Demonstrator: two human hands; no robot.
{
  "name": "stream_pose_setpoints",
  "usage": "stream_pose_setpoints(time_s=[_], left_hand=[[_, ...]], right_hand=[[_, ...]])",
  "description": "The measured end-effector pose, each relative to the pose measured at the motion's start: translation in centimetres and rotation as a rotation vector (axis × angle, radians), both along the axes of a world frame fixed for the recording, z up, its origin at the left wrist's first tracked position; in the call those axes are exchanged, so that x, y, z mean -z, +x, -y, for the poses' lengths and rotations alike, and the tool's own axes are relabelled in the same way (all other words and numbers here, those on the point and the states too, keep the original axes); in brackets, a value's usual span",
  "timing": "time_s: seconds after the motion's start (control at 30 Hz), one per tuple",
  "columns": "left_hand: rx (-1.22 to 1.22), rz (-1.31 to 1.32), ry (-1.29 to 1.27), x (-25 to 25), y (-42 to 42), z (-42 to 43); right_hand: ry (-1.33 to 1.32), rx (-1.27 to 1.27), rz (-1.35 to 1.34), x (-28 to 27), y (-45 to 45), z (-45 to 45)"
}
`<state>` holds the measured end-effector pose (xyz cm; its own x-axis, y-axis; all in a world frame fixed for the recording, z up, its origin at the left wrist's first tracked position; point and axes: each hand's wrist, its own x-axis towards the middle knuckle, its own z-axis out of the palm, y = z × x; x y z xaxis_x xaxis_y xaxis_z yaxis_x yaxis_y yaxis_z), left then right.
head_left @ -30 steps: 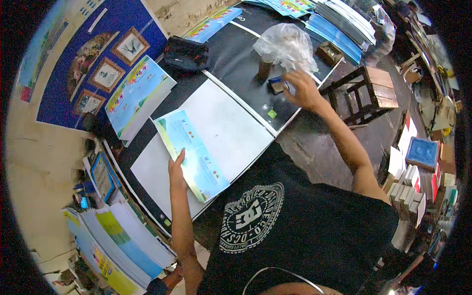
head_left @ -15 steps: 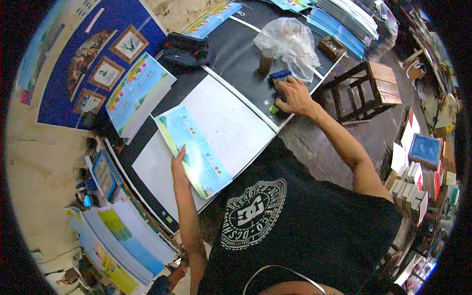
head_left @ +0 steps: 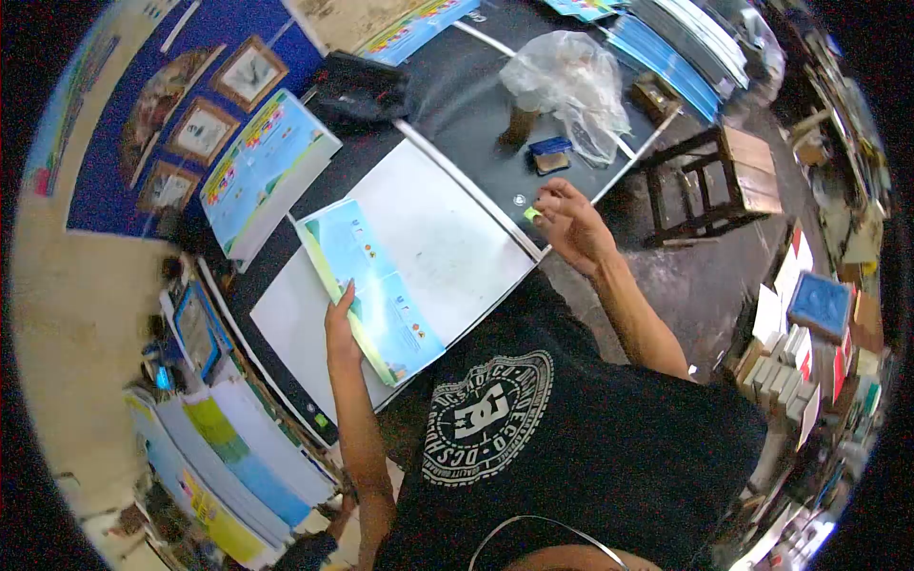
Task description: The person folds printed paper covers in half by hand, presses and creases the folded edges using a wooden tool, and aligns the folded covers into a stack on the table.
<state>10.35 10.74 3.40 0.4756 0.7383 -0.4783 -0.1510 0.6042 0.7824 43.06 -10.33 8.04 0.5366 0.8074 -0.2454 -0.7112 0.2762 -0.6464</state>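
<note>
My left hand [head_left: 345, 328] grips the left edge of light-blue printed sheets [head_left: 386, 290], thumb on top and the other fingers hidden underneath. The sheets lie over large white paper [head_left: 443, 214] on a black-topped table. My right hand [head_left: 576, 228] hovers by the table's near edge, fingers loosely bent and apart, with nothing visible in them. Just beyond it sits an open small pad box with a blue lid [head_left: 549, 146] and a brownish pad. A green mark [head_left: 531, 215] on the tabletop shows beside my right thumb.
A stack of printed sheets [head_left: 267, 181] stands to the left, with a black bag [head_left: 360, 88] behind it. Clear plastic [head_left: 566, 86] lies at the back, near blue stacks [head_left: 666, 62]. A wooden stool [head_left: 747, 171] stands right; more paper stacks [head_left: 228, 457] sit lower left.
My right hand has come off the small pad box and drawn back toward me, uncovering its pad. My left hand keeps its hold on the printed sheets.
</note>
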Motion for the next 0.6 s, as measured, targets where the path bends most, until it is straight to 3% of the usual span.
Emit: stream_pose_setpoints(time_s=[0.17,0.2,0.3,0.37,0.43,0.5,0.53,0.6], left_hand=[[-0.009,-0.052,-0.038,0.8,-0.8,-0.6],[-0.007,-0.055,-0.015,0.9,-0.8,-0.5],[-0.074,0.09,-0.033,0.8,-1.5,0.1],[-0.081,0.153,-0.035,0.0,-1.5,0.6],[-0.121,0.179,-0.061,-0.7,-0.8,1.3],[-0.143,0.217,-0.08,-0.2,-0.3,1.7],[-0.155,0.236,-0.089,-0.5,0.4,2.1],[-0.185,0.278,-0.142,-3.1,2.5,3.8]], right_hand=[[-0.185,-0.044,0.329,2.0,-0.2,-2.0],[-0.103,0.081,0.317,1.5,-1.6,-3.3],[-0.198,-0.051,0.421,1.1,-3.6,-5.3],[-0.335,-0.267,0.523,0.4,-4.7,-6.5],[-0.361,-0.463,0.745,1.4,-5.7,-8.1],[-0.222,-0.473,0.673,0.9,-8.2,-9.7],[-0.203,-0.507,0.864,1.8,-8.6,-10.6],[-0.298,-0.649,0.79,1.4,-9.1,-11.1]])
